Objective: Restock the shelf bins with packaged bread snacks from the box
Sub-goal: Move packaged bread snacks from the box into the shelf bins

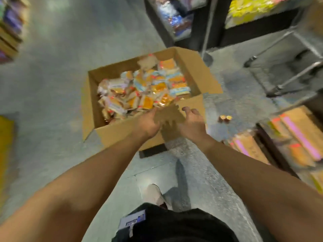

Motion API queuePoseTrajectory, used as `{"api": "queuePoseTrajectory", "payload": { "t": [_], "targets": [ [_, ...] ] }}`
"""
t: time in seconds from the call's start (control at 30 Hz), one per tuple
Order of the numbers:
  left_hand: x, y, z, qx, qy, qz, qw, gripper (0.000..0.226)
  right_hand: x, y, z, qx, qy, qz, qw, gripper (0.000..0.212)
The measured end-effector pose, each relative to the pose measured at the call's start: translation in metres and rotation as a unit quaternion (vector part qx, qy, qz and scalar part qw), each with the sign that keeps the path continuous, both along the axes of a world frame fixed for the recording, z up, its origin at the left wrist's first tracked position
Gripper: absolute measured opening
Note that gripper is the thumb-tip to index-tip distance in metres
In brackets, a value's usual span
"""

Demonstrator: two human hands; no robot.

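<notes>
Nearest the lens: dark shorts (174,226) with a badge (132,222) clipped at the waist, and one pale shoe (154,193) on the grey floor (52,67). Both bare forearms reach forward and down toward the cardboard box (122,132).

Left hand (148,124): over the near wall of the box, fingers pointing in toward the contents; fingers look relaxed, not curled round anything. Fingertips are blurred, so contact with a packet cannot be told.

Right hand (190,123): palm up, fingers spread and slightly bent, holding nothing. It hovers at the near right corner of the box, just beside the flap (190,103).

Box sits on the floor, flaps open, about half full of packaged bread snacks (143,89) in clear and orange wrappers, heaped loosely.

Surroundings, all motion-blurred: shelf bins (297,137) at right with orange and pink packs; dark shelving (174,23) at top with blue packets; yellow packets (253,7) top right. Two small round brown items (225,118) lie on the floor right of the box; what they are cannot be told.
</notes>
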State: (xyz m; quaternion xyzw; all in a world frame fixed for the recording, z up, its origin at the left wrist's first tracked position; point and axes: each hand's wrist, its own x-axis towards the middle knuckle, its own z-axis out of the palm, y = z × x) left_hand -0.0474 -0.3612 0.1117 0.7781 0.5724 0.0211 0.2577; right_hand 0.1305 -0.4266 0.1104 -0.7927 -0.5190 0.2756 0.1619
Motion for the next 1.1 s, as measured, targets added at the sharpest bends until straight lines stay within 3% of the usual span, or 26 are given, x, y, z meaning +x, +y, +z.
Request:
{"api": "queuePoseTrajectory", "payload": {
  "t": [0.13,0.3,0.73,0.87,1.0,1.1],
  "targets": [
    [-0.082,0.062,0.004,0.013,0.038,0.067,0.997,0.06,-0.07,0.082,0.002,0.01,0.022,0.037,0.999,0.066],
    [-0.121,0.127,0.004,0.026,0.04,0.09,0.995,0.058,-0.101,0.168,-0.004,-0.002,0.04,0.042,0.998,0.062],
    [-0.036,0.271,-0.083,-0.089,0.108,-0.053,0.989,0.061,-0.008,0.278,-0.124,-0.184,0.03,-0.004,0.982,0.069],
    [-0.013,0.289,-0.136,-0.134,0.132,-0.088,0.978,0.06,0.022,0.299,-0.164,-0.239,0.058,-0.086,0.966,0.071],
    [0.003,0.299,-0.188,-0.158,0.159,-0.142,0.964,0.055,0.033,0.312,-0.197,-0.251,0.189,-0.294,0.903,0.076],
    [0.011,0.302,-0.217,-0.163,0.146,-0.1,0.971,0.055,0.028,0.313,-0.221,-0.22,0.246,-0.363,0.872,0.083]
  ]
}}
